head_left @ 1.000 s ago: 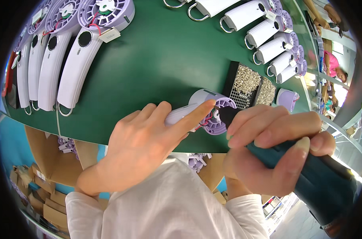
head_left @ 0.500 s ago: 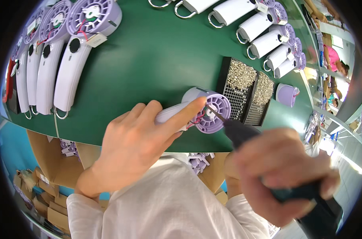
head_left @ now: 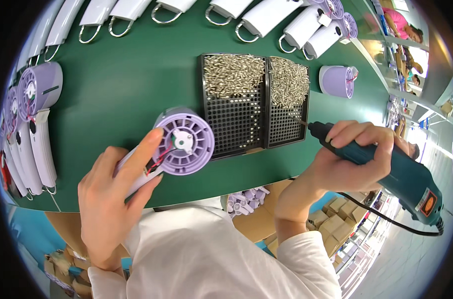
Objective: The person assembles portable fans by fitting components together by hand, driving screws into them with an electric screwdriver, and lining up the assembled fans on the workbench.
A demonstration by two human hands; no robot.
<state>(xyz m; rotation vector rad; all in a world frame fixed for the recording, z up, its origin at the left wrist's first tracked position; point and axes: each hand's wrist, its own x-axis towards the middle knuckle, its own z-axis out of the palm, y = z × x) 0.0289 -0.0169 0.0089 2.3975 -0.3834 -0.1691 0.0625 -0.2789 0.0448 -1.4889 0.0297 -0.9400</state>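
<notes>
The left hand (head_left: 109, 197) pinches the white-and-purple plastic fan (head_left: 182, 143) on the green table (head_left: 131, 89), and the right hand (head_left: 353, 157), fingers wrapped round the teal electric screwdriver (head_left: 403, 174), should hold its thin bit (head_left: 301, 121) straight, perhaps touching the black perforated tray (head_left: 282, 127).

Passable over green tabletop (head_left: 129, 72) btwn round lilac fan heads (head_left: 47, 82) at L and black perforated plastic trays (head_left: 231, 119), but blocked far side by metal-looped white handles (head_left: 266, 18), nr front by lilac-headed hand fan (head_left: 184, 142), R of trays by teal power screwdriver (head_left: 403, 172).
</notes>
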